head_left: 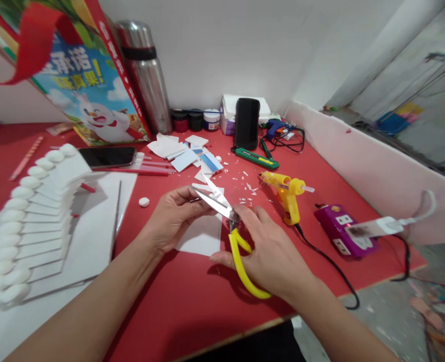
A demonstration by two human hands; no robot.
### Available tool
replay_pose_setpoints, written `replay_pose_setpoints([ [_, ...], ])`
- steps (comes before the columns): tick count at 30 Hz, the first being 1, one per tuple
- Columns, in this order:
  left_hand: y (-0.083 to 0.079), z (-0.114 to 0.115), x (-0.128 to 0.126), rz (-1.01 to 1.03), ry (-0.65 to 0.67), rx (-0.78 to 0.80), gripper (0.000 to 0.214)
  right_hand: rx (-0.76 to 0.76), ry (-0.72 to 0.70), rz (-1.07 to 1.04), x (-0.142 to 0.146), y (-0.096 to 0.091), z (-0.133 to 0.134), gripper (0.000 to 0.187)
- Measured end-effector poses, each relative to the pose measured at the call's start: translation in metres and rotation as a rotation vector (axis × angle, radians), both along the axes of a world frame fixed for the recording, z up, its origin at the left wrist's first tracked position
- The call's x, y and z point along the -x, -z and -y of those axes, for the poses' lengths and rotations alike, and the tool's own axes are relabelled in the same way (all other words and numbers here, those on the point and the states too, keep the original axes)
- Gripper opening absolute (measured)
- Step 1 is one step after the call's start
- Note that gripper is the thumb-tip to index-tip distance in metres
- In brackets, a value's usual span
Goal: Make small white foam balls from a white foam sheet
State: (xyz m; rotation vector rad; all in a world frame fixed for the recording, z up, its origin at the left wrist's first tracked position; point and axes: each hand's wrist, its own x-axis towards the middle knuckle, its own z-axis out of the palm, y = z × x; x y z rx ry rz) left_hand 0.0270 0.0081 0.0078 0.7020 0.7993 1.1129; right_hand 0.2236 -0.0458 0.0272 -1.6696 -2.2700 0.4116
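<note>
Snips (233, 239): yellow loop in your right hand (271, 256), fist closed round it, blades parted.
Left hand (173, 216): fingers pinched on white strip (199, 186), held at the blades, above white sheet (203, 236) on red table (192, 301).
Cut: seat strip deep in the blades, fingertips clear, one clean squeeze.
Beyond: offcuts (247, 187), glue gun (286, 193), leave it be.

yellow glue gun (287, 193) near purple power strip (339, 229); steel flask (145, 75) behind a phone (108, 156).
</note>
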Motion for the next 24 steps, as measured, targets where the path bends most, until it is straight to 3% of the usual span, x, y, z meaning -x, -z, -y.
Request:
replay_pose_setpoints([
  [10,0.002,-0.001,0.000,-0.001,0.031,-0.003,0.015,-0.097,-0.002,-0.066,-0.004,0.006,0.005,0.066],
  [19,0.004,-0.001,-0.004,0.008,0.054,0.051,0.019,-0.066,0.057,-0.019,-0.002,0.003,0.015,0.052],
  [24,0.006,-0.001,-0.004,0.021,0.072,0.102,0.019,-0.043,0.091,-0.103,-0.004,0.008,0.019,0.050],
])
